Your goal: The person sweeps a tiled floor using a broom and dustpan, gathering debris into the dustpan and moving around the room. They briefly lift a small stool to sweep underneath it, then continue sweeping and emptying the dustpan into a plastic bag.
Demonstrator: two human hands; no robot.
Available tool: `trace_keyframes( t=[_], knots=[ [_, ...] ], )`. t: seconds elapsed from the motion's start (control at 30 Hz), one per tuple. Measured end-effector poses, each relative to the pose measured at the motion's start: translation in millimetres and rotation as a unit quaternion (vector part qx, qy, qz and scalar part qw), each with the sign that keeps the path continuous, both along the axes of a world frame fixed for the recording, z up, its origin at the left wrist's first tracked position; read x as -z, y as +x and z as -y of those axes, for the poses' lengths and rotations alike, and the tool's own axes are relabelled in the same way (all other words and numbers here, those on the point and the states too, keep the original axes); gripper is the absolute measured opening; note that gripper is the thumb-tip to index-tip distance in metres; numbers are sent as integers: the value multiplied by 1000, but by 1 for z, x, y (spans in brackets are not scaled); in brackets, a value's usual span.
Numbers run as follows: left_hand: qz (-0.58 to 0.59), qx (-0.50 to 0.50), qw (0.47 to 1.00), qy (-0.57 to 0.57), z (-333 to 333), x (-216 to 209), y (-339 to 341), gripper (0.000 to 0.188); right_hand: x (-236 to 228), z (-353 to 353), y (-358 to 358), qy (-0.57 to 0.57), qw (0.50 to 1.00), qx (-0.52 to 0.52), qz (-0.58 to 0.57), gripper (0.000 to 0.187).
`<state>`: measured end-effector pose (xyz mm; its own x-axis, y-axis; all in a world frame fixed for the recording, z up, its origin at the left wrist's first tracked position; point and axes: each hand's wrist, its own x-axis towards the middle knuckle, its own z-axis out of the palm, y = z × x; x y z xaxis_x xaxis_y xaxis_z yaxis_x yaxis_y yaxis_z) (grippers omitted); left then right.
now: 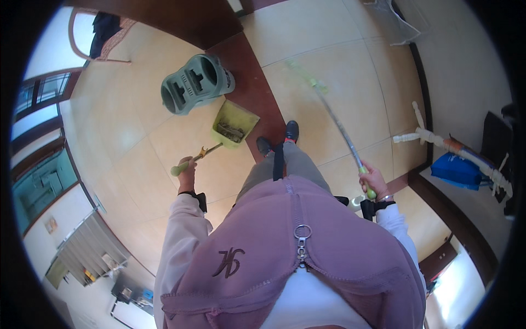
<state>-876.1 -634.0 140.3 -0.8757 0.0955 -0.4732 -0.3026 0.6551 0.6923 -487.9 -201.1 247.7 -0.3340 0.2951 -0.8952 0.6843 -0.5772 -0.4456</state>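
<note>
My left hand (187,171) is closed round the handle of a long-handled dustpan (223,118). The green pan rests on the tiles left of my feet, with a heap of grey-brown debris inside it. On the other side, my right hand (373,180) grips the lower end of a broom (338,125) with a silver shaft and green grip. Its pale green head lies far ahead on the floor beyond the dark red strip, smeared and faint. Dustpan and broom head are well apart.
A grey-green two-bin bucket (196,83) stands just beyond the dustpan. The dark red floor strip (255,82) runs past my shoes (292,130) from a brown door panel (186,16). At right are a white wooden stand (433,136) and a blue bag (458,169).
</note>
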Motion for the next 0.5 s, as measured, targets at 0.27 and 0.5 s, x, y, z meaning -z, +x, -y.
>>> trace_keyframes(
  t=[0.27,0.5],
  knots=[
    [43,-6,999,-1,-9,-9,-12,24,65,-29,38,107,943,313,23,35],
    [71,38,997,22,9,-1,-27,23,120,-22,8,31,886,462,2,7]
  ],
)
